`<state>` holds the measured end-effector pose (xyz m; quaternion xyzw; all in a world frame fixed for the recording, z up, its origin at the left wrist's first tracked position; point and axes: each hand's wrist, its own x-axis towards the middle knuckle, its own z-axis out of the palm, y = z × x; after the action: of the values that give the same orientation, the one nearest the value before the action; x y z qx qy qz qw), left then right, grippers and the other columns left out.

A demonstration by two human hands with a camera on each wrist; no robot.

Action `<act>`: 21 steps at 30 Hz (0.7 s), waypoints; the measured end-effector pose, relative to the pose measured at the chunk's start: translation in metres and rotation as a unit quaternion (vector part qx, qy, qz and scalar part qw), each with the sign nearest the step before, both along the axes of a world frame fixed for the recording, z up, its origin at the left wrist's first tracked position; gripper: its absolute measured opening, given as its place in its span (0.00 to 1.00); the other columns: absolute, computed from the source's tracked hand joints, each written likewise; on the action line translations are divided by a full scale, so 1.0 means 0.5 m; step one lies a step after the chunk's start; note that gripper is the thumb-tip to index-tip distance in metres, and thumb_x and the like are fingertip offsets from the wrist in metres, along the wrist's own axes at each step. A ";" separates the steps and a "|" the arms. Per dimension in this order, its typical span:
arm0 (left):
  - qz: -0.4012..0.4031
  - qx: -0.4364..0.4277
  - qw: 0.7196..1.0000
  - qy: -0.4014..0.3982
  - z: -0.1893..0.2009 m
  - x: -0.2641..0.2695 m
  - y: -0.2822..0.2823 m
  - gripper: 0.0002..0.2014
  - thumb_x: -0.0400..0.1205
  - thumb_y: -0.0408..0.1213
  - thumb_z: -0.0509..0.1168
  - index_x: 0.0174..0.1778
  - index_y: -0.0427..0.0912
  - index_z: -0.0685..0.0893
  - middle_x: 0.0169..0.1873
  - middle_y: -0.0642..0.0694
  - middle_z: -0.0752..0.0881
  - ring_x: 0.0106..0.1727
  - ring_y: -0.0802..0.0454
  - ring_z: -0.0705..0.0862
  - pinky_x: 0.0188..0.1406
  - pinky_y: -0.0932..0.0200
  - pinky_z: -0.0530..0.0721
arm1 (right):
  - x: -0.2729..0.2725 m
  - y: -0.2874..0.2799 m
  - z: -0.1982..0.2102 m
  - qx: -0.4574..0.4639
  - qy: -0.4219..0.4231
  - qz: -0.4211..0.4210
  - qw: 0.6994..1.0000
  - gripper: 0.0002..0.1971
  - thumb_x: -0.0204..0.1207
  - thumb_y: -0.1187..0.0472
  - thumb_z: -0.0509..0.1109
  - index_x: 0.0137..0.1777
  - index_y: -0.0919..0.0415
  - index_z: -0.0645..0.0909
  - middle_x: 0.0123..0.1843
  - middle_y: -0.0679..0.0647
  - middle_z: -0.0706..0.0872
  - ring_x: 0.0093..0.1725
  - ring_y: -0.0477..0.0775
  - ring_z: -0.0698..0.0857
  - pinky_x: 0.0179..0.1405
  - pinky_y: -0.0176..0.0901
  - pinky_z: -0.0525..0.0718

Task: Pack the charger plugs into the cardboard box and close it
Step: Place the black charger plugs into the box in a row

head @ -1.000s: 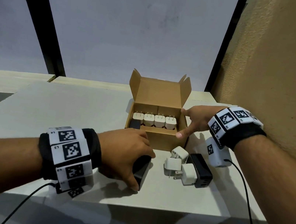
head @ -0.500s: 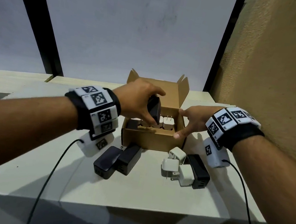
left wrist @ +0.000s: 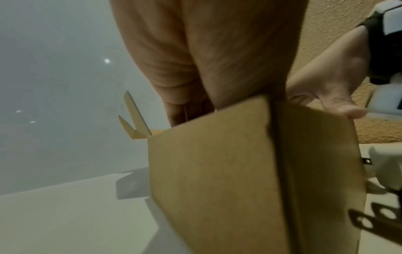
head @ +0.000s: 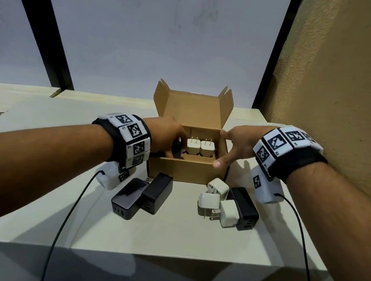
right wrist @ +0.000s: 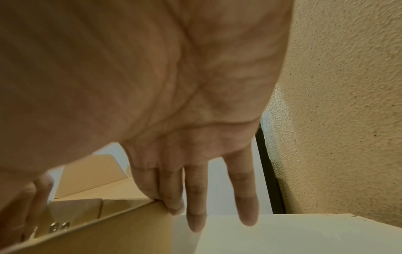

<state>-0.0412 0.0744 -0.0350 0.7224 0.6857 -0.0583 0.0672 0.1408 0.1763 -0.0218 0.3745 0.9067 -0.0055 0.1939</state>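
Note:
The open cardboard box (head: 182,170) stands mid-table with its lid flap upright. Two white plugs (head: 200,147) stand in it, prongs up. My left hand (head: 173,148) reaches into the box's left part, its fingers curled round a black charger plug (head: 176,147) that is mostly hidden by the hand. My right hand (head: 230,147) grips the box's right wall, thumb at the front corner and fingers at the back corner. In the right wrist view the fingertips (right wrist: 172,204) sit on the box (right wrist: 108,232) corner. The left wrist view shows the box (left wrist: 217,180) from outside.
Two black chargers (head: 141,195) lie on the table left of the box front. Three white plugs (head: 216,201) and one black charger (head: 244,209) lie to the right. A textured wall (head: 357,94) runs close along the right. Wrist cables trail over the table's front edge (head: 161,255).
My left hand lifted a black charger off the table, carried it over the box and lowered it into the left side. My right hand stayed on the box.

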 end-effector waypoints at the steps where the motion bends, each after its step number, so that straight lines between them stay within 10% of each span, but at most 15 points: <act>1: -0.004 0.002 1.000 0.007 -0.003 0.001 0.002 0.17 0.75 0.31 0.73 0.60 0.47 0.86 0.57 0.46 0.87 0.57 0.47 0.84 0.60 0.49 0.84 | 0.001 0.000 0.000 0.001 0.000 0.001 1.000 0.60 0.57 0.22 0.67 0.83 0.61 0.59 0.69 0.60 0.81 0.69 0.64 0.78 0.70 0.61 0.75; 21: 0.002 -0.041 0.999 -0.007 0.011 -0.022 -0.002 0.31 0.75 0.46 0.73 0.73 0.44 0.73 0.66 0.46 0.83 0.66 0.48 0.80 0.65 0.57 0.76 | 0.005 0.000 -0.003 -0.013 0.024 -0.012 1.000 0.59 0.57 0.23 0.68 0.83 0.58 0.60 0.68 0.59 0.83 0.68 0.63 0.79 0.71 0.61 0.75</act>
<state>-0.0521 0.0736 -0.0295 0.7180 0.6839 -0.0812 0.1013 0.1434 0.1764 -0.0232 0.3829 0.9063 -0.0292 0.1766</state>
